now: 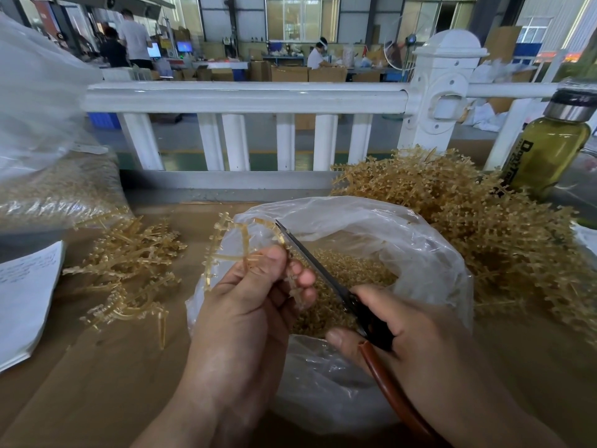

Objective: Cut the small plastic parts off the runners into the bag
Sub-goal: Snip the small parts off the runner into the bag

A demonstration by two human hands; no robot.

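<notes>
Currently held: one runner (240, 240), amber plastic, pinched between the thumb and fingers of my left hand (245, 305), over the bag (329, 396) at its 10 o'clock rim. Scissors (318, 271): gripped in my right hand (400, 328), blade against the runner's right-hand branch. Cut parts (352, 273): heaped inside the bag, beneath both hands. Runner pile (484, 221): 2 o'clock of the bag. Loose runners (129, 263): 9 o'clock. Bottle (546, 156): 1 o'clock, beyond the pile.
</notes>
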